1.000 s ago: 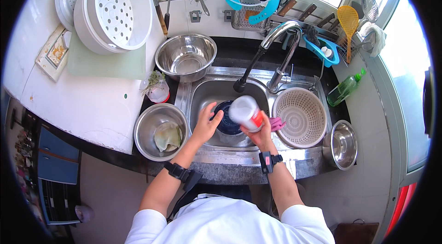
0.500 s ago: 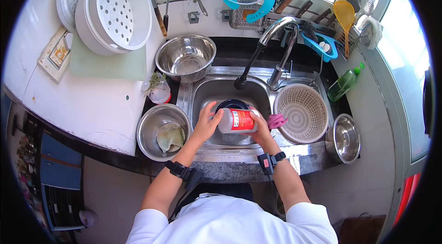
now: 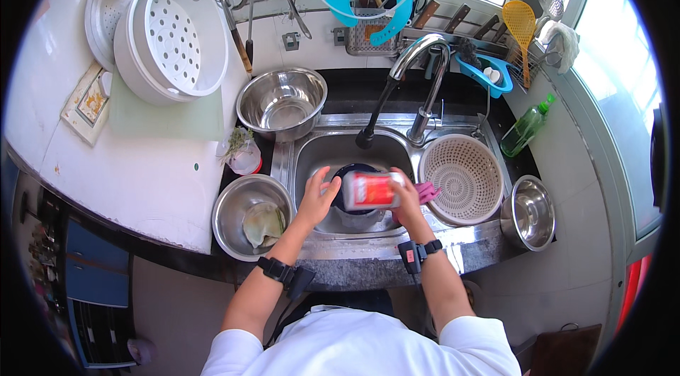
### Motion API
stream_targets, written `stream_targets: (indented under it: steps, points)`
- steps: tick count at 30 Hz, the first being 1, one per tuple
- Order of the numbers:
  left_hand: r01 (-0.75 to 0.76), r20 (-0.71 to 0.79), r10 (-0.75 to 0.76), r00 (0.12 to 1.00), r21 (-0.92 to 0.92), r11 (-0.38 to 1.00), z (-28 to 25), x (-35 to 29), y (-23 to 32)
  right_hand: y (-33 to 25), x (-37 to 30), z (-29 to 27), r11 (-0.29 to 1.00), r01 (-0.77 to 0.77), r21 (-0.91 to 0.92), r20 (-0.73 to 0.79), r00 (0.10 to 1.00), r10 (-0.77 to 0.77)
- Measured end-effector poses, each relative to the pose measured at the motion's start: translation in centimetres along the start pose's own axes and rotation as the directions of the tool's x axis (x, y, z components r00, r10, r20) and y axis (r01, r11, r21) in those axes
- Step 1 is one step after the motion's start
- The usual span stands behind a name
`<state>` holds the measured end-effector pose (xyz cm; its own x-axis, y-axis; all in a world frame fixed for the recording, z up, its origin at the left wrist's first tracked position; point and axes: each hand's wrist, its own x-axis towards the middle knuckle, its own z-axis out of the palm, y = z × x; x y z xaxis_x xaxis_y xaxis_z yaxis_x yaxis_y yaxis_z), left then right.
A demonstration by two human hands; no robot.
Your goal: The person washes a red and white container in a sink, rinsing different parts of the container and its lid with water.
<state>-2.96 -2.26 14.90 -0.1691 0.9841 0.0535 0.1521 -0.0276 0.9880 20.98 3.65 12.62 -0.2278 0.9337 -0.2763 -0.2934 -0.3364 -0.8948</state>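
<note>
Over the sink [image 3: 306, 163], my right hand [image 3: 407, 195] grips a clear plastic bottle with a red label [image 3: 371, 190], held sideways and smeared by motion. My left hand [image 3: 316, 195] is beside the bottle's left end, a small gap between them, with its fingers spread and nothing in them. Below the bottle, a dark blue round vessel [image 3: 347, 172] sits in the sink, mostly covered by the bottle. A pink cloth [image 3: 427, 192] lies on the sink's right edge, just right of my right hand.
Right of the sink stand a beige colander [image 3: 464, 177], a steel bowl [image 3: 531, 213] and a green bottle [image 3: 525, 128]. To the left are a steel bowl holding something pale [image 3: 244, 192], a jar with herbs [image 3: 244, 154] and another steel bowl [image 3: 282, 103]. The faucet [image 3: 418, 85] arches over the back.
The left hand, earlier touching or right against the bottle's end, now stands slightly off it. The bottle stays in my right hand and is blurred. My view has shifted slightly.
</note>
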Motion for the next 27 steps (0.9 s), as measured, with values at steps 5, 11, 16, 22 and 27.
stream_targets:
  steps: [5, 11, 16, 22, 27]
  points:
    - [0.059, 0.009, -0.059, 0.998, 0.031, 0.998, 0.9, 0.5, -0.1, -1.6, -0.4, 0.1, 0.999, 0.026, 0.038, -0.006, 1.000, -0.025]
    - [0.127, -0.008, -0.128, 0.992, -0.031, 0.991, 0.5, 0.8, 0.9, -1.2, -0.4, -0.3, 0.920, -0.101, 0.378, 0.068, 0.994, 0.081]
    - [0.212, 0.052, -0.207, 0.977, -0.097, 0.973, 0.6, 0.5, 2.4, -0.3, 0.8, -1.2, 0.763, -0.222, 0.607, 0.094, 0.974, 0.208]
    - [0.103, 0.052, -0.101, 0.994, -0.050, 0.993, 1.3, 0.6, 2.8, -1.0, 0.5, -0.1, 0.920, -0.178, 0.350, 0.111, 0.983, 0.148]
    - [0.135, 0.054, -0.132, 0.990, -0.064, 0.989, 1.2, 1.7, 1.6, -0.3, 0.4, 0.9, 0.998, -0.061, 0.024, 0.172, 0.983, 0.056]
